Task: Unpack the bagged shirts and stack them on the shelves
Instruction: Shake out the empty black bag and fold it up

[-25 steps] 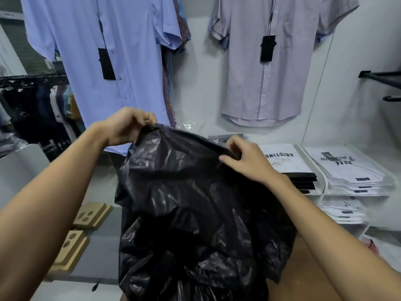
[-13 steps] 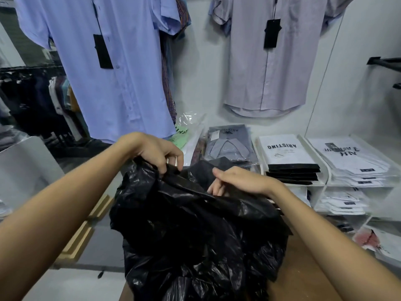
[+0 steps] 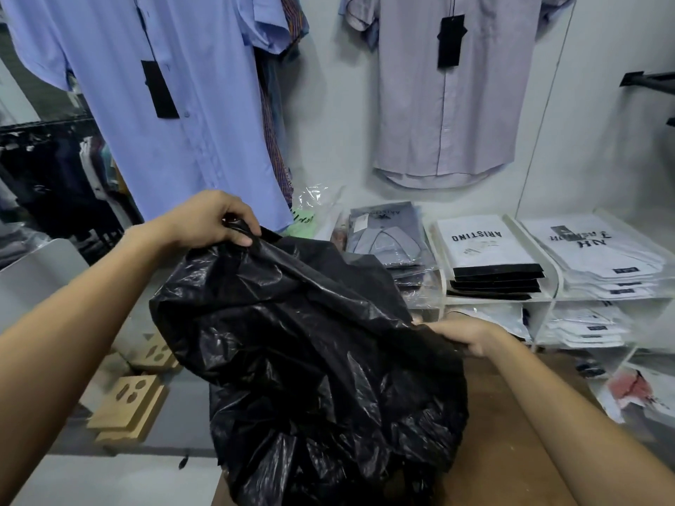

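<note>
A large black plastic bag (image 3: 321, 363) stands bulging on a brown table (image 3: 504, 432) right in front of me. My left hand (image 3: 212, 220) grips the bag's top edge at the upper left. My right hand (image 3: 464, 336) pinches the bag's rim at the right side, lower down. The bag's contents are hidden. Behind it, white shelves (image 3: 555, 297) carry stacks of packaged shirts: a grey one (image 3: 383, 235), a white and black stack (image 3: 489, 253) and a white stack (image 3: 599, 257).
A blue shirt (image 3: 175, 104) and a pale lilac shirt (image 3: 453, 96) hang on the wall with black tags. Wooden holders (image 3: 131, 403) lie on the floor at left. Clear plastic wrapping (image 3: 314, 202) sits behind the bag. More packets (image 3: 635, 388) lie at lower right.
My right hand has slid from the bag's top middle down to its right rim, pulling the mouth wider. My left hand keeps its grip at the upper left.
</note>
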`<state>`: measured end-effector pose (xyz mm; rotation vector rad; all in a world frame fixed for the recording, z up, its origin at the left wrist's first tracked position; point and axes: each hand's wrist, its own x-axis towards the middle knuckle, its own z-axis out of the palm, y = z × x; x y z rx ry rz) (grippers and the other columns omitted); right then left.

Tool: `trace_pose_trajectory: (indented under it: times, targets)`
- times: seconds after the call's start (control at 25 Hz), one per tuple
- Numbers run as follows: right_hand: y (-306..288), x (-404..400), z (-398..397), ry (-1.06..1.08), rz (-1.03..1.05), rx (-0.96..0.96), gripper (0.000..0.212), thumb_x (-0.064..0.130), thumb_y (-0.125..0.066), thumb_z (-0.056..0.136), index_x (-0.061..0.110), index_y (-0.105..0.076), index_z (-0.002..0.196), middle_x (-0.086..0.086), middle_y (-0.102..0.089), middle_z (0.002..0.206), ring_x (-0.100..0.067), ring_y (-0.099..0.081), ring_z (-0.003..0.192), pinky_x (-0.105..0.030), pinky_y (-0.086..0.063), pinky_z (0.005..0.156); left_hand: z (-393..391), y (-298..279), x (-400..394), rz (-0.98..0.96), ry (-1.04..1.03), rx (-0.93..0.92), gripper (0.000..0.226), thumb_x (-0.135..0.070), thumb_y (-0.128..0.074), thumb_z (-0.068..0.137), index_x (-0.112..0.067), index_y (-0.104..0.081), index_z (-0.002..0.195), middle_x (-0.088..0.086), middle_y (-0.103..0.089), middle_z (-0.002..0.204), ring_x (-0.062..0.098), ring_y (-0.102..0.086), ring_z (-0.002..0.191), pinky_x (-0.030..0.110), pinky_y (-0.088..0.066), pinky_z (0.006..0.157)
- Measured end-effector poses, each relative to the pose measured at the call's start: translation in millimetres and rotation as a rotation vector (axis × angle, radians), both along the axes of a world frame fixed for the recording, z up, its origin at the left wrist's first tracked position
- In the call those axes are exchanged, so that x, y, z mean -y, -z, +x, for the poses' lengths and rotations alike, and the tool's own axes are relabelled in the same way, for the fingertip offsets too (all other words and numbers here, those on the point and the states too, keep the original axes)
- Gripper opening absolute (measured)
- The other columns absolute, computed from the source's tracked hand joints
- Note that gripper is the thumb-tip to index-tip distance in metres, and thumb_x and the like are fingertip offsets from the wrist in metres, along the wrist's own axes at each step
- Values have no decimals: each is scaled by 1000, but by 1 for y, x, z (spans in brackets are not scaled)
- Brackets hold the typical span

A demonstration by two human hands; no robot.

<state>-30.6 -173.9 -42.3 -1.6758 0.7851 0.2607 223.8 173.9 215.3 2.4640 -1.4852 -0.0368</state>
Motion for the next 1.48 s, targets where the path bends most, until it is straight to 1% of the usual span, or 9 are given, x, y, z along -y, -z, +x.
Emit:
trace_pose_trajectory:
  times: [0.16, 0.32, 0.56, 0.72, 0.84, 1.0, 1.16, 1.32, 1.48]
  targets:
    - [-29, -6, -1, 242, 278, 273, 26, 42, -61, 99, 19, -63, 86, 1, -68, 76, -16, -60, 79, -30, -47, 65, 9, 9, -13, -108, -42, 24, 55, -11, -90, 74, -62, -70, 78, -6, -69, 93, 3, -62, 85, 10, -42, 80]
    - [-49, -36, 0, 35, 292, 206, 58, 67, -62, 91, 23, -71, 126, -4, -72, 129, -25, -66, 120, -40, -54, 100, 9, 18, -9, -273, -77, 84, 33, -9, -89, 73, -36, -75, 85, 6, -68, 89, 10, -58, 81, 21, -43, 79]
    - [-89, -48, 14, 295, 67, 656, 11, 23, -75, 93, 12, -75, 93, 0, -79, 81, -17, -72, 77, -21, -57, 67, 29, 17, -20, -210, -135, 204, 33, 0, -88, 74, -26, -75, 89, 4, -69, 86, 9, -60, 78, 1, -37, 74]
    - [-110, -35, 19, 334, -166, 793, 56, 52, -82, 82, 0, -63, 84, -6, -65, 77, -17, -61, 76, -32, -48, 73, 30, 27, -17, -264, -358, 145, 33, -5, -81, 83, -18, -70, 111, 13, -66, 93, 30, -60, 88, 28, -39, 79]
    - [-124, -29, 12, 391, -333, 893, 42, 37, -70, 97, 16, -44, 72, 2, -43, 68, -3, -41, 62, -22, -34, 61, 33, 31, -17, -247, -628, 177, 20, -40, -67, 97, -23, -68, 106, 16, -68, 107, 38, -61, 105, 44, -45, 86]
    - [-130, -9, 13, 358, -463, 724, 36, 43, -56, 104, 16, -43, 84, -5, -42, 80, -17, -41, 73, -27, -33, 62, 21, 11, -4, -437, -647, -219, 34, -47, -59, 100, -17, -70, 113, 10, -69, 120, 31, -63, 112, 40, -48, 100]
    - [-129, 6, 8, 380, -695, 434, 44, 46, -69, 95, 12, -47, 111, -9, -58, 105, -30, -57, 96, -40, -45, 81, -8, -18, 23, -482, -597, -396, 24, -41, -59, 101, -19, -68, 103, 5, -68, 100, 15, -61, 77, 24, -47, 69]
    - [-166, -23, 13, 403, -755, 753, 28, 40, -73, 92, 24, -60, 112, -3, -65, 117, -16, -65, 95, -33, -52, 89, -36, -25, 57, -331, -469, -538, 32, -48, -61, 98, -17, -69, 103, 2, -72, 93, 17, -67, 74, 27, -52, 69]
    - [-198, -82, 22, -96, -665, 855, 44, 52, -81, 81, 36, -68, 120, 13, -66, 110, 3, -62, 91, -13, -48, 85, -60, -29, 87, -217, -114, -926, 48, -48, -55, 94, -7, -67, 115, 8, -71, 106, 21, -71, 85, 32, -57, 84]
